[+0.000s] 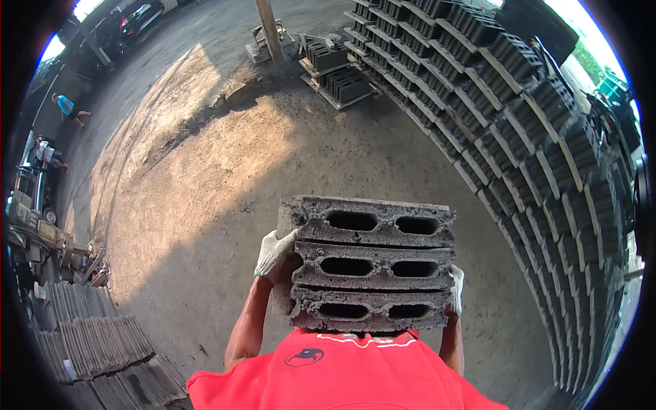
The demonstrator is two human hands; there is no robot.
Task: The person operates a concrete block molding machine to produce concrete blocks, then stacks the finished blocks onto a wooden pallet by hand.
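Three grey hollow concrete blocks (372, 268) sit side by side close to the chest of my red shirt, two dark openings showing in each. Under them a flat board (281, 301) sticks out on the left. My left hand (275, 254), in a whitish knit glove, is closed on the left side of this load, its fingertips partly hidden. On the opposite side my right hand (456, 288), gloved too, grips the load's edge; most of its fingers are out of sight behind the blocks.
Tall racks of blocks on boards (519, 130) curve along the right. A smaller block stack (342, 82) stands ahead near a wooden post (268, 31). Piled boards (102, 335) lie at lower left. A person in blue (65, 104) and a parked vehicle (140, 17) are far left.
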